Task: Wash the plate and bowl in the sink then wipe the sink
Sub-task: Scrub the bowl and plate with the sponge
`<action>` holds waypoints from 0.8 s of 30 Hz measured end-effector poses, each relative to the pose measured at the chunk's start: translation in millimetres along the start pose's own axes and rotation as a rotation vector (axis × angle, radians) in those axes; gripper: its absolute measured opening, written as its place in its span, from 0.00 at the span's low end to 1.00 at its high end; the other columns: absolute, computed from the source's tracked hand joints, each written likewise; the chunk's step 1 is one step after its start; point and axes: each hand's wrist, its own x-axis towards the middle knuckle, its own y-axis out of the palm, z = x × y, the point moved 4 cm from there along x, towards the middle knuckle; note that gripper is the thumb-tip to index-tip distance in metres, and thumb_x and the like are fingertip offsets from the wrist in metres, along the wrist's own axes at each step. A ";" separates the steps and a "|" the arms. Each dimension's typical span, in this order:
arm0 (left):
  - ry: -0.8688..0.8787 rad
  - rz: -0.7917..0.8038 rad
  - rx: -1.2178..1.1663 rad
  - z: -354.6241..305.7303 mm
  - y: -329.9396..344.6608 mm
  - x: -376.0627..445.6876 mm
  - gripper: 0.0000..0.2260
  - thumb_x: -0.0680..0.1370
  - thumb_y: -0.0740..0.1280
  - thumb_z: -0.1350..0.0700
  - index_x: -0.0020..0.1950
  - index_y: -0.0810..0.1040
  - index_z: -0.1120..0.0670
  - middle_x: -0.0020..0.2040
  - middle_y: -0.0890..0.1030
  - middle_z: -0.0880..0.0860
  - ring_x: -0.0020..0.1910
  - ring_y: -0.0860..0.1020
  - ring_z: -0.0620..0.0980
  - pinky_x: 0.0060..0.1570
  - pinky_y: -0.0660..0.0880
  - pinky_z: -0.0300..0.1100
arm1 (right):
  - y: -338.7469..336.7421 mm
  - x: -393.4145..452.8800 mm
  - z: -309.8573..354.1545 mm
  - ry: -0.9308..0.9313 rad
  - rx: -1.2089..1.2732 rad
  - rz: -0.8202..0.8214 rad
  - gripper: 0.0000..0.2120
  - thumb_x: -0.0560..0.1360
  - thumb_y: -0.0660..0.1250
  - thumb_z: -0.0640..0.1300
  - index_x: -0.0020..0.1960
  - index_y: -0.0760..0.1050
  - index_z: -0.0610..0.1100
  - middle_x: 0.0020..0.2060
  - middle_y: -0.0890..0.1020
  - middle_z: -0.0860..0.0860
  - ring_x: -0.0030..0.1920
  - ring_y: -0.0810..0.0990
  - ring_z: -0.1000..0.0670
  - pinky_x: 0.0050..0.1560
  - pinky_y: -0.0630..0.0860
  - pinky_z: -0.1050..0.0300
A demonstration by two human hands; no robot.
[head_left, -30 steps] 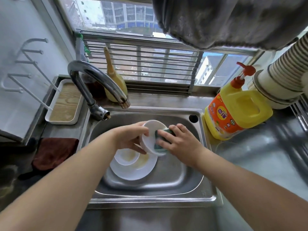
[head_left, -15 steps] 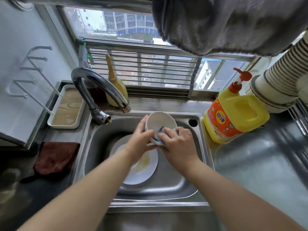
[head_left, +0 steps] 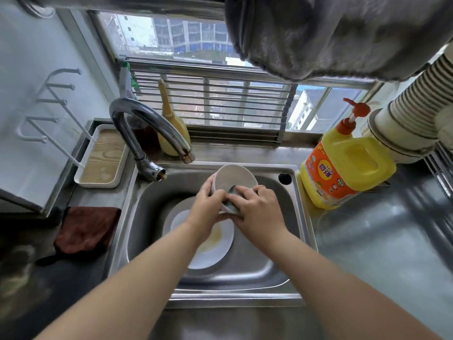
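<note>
Scrubbing over the sink [head_left: 289, 273], the head view shows the left hand [head_left: 208, 207] in a curled grip on the near rim of the one bowl [head_left: 232, 177], tilted above the basin, while the right hand [head_left: 257, 209] pinches one dark sponge [head_left: 230, 204] against that rim. Below the left grip lies one plate [head_left: 210, 251], smeared yellow, unwashed. A wet rim could slide out of the grip and drop onto the plate, chipping either. Right of the grips on the bench stands one detergent jug [head_left: 343, 173]; left lies one brown cloth [head_left: 85, 229].
</note>
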 end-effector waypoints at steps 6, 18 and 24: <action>-0.184 0.319 0.501 -24.4 -22.3 0.4 0.21 0.70 0.60 0.59 0.59 0.78 0.45 0.50 0.81 0.57 0.46 0.81 0.56 0.41 0.80 0.49 | -5.3 -7.1 -34.3 -0.610 -0.245 -0.017 0.17 0.74 0.59 0.47 0.59 0.78 0.54 0.62 0.78 0.53 0.57 0.74 0.44 0.61 0.65 0.51; -0.031 0.103 0.385 -10.8 -21.6 3.5 0.20 0.77 0.58 0.61 0.63 0.74 0.42 0.59 0.77 0.56 0.53 0.78 0.55 0.36 0.79 0.45 | -4.5 -27.6 20.6 0.260 0.393 0.413 0.25 0.74 0.65 0.57 0.70 0.66 0.60 0.66 0.70 0.51 0.60 0.68 0.43 0.64 0.65 0.54; -0.335 0.328 0.574 -31.0 -32.7 -3.7 0.17 0.76 0.56 0.62 0.61 0.76 0.50 0.53 0.79 0.60 0.48 0.80 0.59 0.46 0.80 0.55 | -13.9 -22.6 -9.2 -0.543 -0.147 0.172 0.18 0.70 0.58 0.47 0.56 0.79 0.56 0.60 0.78 0.48 0.57 0.71 0.43 0.61 0.66 0.48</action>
